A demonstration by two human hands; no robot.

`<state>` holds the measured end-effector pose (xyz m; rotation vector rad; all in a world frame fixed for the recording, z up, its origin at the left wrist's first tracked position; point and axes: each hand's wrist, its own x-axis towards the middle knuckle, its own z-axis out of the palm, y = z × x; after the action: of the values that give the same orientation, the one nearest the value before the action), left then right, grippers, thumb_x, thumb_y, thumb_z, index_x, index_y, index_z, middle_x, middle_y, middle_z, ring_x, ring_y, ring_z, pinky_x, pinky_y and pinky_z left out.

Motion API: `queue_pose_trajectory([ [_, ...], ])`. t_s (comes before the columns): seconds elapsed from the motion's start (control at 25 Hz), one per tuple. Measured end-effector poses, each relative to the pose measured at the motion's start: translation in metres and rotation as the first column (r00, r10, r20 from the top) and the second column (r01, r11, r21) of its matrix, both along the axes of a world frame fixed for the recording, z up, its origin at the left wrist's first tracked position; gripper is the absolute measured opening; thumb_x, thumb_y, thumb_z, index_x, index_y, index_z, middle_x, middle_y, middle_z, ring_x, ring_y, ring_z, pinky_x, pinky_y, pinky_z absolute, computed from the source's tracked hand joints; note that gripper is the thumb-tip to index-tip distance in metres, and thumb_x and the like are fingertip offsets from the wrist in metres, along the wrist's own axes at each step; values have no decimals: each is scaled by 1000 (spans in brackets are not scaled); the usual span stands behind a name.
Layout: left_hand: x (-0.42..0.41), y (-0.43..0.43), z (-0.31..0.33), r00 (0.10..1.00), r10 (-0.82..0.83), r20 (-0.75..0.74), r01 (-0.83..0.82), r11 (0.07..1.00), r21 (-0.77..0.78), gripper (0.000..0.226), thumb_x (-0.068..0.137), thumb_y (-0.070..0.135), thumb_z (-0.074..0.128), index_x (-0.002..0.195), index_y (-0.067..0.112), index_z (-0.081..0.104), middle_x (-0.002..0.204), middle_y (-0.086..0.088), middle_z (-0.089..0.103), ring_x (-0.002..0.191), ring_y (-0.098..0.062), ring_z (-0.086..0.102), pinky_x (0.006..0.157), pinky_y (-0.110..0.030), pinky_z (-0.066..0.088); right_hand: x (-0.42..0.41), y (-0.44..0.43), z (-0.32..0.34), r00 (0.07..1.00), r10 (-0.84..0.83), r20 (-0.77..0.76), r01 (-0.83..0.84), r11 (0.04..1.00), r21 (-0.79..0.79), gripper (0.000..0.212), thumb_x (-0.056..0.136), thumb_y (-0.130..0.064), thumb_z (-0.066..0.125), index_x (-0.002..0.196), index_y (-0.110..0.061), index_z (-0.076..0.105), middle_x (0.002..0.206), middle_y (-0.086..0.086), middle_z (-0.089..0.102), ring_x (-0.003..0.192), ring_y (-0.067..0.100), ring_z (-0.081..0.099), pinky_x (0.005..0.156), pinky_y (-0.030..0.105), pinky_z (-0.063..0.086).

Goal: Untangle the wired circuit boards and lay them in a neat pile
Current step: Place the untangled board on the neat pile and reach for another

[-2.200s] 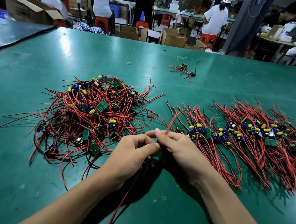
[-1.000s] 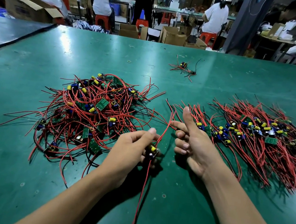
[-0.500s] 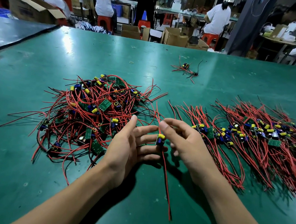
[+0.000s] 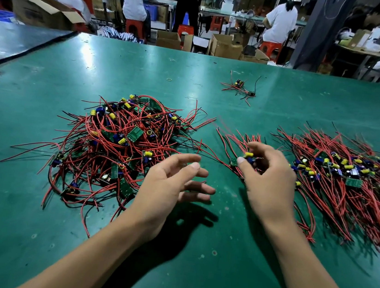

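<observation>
One board [image 4: 249,157] sits pinched in right fingers [image 4: 259,148]; left fingers [image 4: 198,189] spread, empty.

Surface [image 4: 29,219]: tangled heap [image 4: 121,144] at left, laid-out pile [image 4: 348,184] at right, well apart. Left hand [image 4: 168,189] between them, above bare surface. Right hand [image 4: 269,178] at the pile's left edge, apparently pinching one board [image 4: 248,157]. Stray cluster [image 4: 238,87] lies behind; small ring [image 4: 169,79] to its left.

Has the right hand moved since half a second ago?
Yes. The right hand, pinching a board, went rightward onto the left edge of the sorted pile.
</observation>
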<state>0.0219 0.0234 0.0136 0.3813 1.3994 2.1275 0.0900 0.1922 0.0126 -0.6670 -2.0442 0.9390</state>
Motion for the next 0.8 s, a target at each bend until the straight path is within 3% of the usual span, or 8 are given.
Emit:
queue_pose_trajectory([
  [0.16, -5, -4, 1, 970, 243, -29, -243, 970, -10, 20, 94, -2, 56, 110, 5, 47, 88, -19, 64, 63, -33, 70, 56, -35, 59, 8, 14, -1, 988, -127, 91, 112, 983, 148, 43, 86, -17, 76, 127, -15, 66, 117, 4, 55, 109, 24, 56, 103, 37, 44],
  [0.32, -11, -6, -6, 907, 420, -22, -420, 907, -5, 23, 97, 2, 52, 108, 18, 40, 100, -20, 64, 60, -34, 71, 53, -32, 57, 3, -7, -7, 979, 43, 197, -105, 942, 317, 32, 89, -21, 73, 119, -14, 69, 112, 3, 63, 109, 24, 58, 99, 46, 46],
  [0.56, -17, -5, -15, 920, 389, -43, -392, 915, -92, 57, 98, 2, 46, 148, 21, 26, 110, -8, 67, 56, -34, 70, 50, -32, 56, -3, -22, -21, 927, 224, 301, -304, 918, 255, 16, 91, -26, 71, 103, -17, 75, 98, -3, 67, 95, 15, 63, 90, 38, 51],
  [0.64, -17, -5, -15, 928, 371, -46, -374, 919, -123, 50, 97, 0, 45, 144, 15, 32, 105, -10, 70, 52, -32, 68, 47, -32, 55, -4, -22, -24, 918, 254, 304, -327, 919, 220, 11, 91, -25, 71, 98, -18, 76, 95, -5, 67, 91, 14, 63, 88, 38, 52],
  [0.8, -13, -6, -12, 938, 336, -88, -347, 919, -187, 19, 97, 6, 55, 115, 6, 54, 76, -14, 72, 44, -27, 62, 40, -28, 49, -6, -22, -27, 917, 259, 302, -331, 919, 216, 11, 89, -25, 74, 96, -18, 77, 94, -5, 68, 90, 13, 63, 89, 36, 51],
])
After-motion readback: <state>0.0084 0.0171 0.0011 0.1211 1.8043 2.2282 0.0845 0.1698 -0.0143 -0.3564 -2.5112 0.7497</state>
